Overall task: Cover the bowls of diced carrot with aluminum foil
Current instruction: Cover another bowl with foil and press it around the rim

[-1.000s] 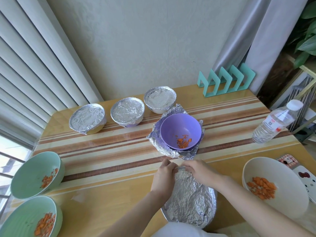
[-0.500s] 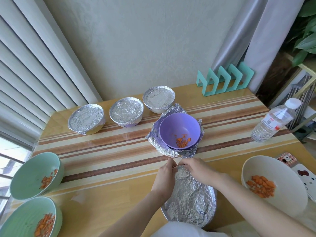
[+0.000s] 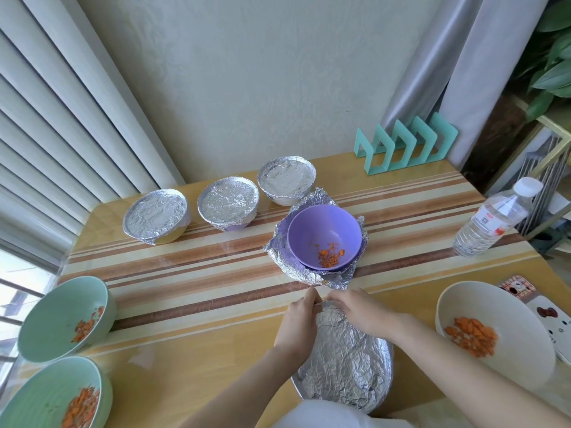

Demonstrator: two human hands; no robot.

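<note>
Three foiled bowls at back, the nearest bowl a fourth — four open bowls. Left hand and right hand pinch its crinkled foil, grip narrow.

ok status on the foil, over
Left hand and right hand pinch foil at its far edge. Purple bowl open on its sheet. Nothing in the way.

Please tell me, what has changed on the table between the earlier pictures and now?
Nothing visibly moved. The left hand and right hand still pinch the far edge of the near foil cover; the purple bowl stays uncovered.
</note>
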